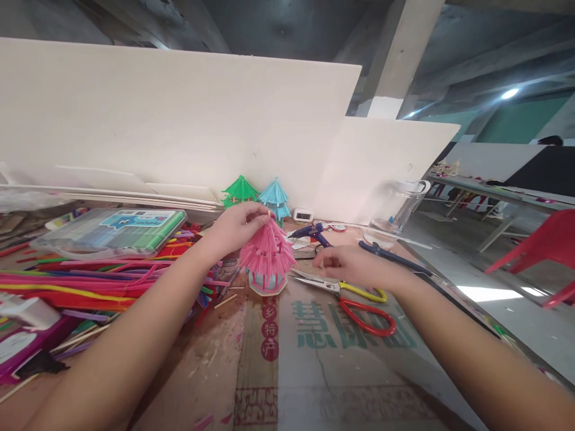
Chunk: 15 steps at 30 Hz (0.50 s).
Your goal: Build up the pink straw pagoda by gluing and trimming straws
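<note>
A small pink pagoda model made of fuzzy stems stands on the cardboard-covered table. My left hand pinches its top tip, fingers closed on it. My right hand hovers just right of the model, fingers curled and pinched together; what they hold, if anything, is too small to see. Right under that hand lie scissors with red and yellow handles.
Green and blue pagoda models stand by the white board. A blue glue gun, a clear jar, a pile of coloured pipe cleaners and a plastic case lie around. A red chair stands at right.
</note>
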{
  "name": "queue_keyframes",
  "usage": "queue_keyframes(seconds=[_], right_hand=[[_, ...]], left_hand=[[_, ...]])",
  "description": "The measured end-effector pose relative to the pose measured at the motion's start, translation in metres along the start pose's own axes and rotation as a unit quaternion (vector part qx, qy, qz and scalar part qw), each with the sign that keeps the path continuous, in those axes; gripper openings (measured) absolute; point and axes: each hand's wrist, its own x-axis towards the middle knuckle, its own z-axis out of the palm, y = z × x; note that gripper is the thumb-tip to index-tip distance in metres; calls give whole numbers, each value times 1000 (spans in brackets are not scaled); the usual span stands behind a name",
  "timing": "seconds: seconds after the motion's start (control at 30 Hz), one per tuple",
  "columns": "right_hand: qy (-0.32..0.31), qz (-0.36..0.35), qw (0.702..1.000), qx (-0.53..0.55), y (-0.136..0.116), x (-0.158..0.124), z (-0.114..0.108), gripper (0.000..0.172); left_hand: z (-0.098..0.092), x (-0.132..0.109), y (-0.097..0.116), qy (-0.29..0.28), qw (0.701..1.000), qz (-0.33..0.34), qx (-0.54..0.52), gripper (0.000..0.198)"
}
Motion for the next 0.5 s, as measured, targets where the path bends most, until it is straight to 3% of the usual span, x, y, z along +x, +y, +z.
queue_keyframes(seconds=[0.13, 0.33, 0.5], right_hand=[[-65, -8, 993, -94, 29, -23, 14, 40], [-96, 28, 985, -141, 47, -32, 29, 54], [-83, 27, 983, -163, 58, -37, 37, 48]], left_hand=[[-2, 0, -2, -7, 1000, 8, -14, 31], [-1, 0, -3, -16, 999, 18, -30, 31], [0, 0, -3, -16, 999, 14, -30, 30]])
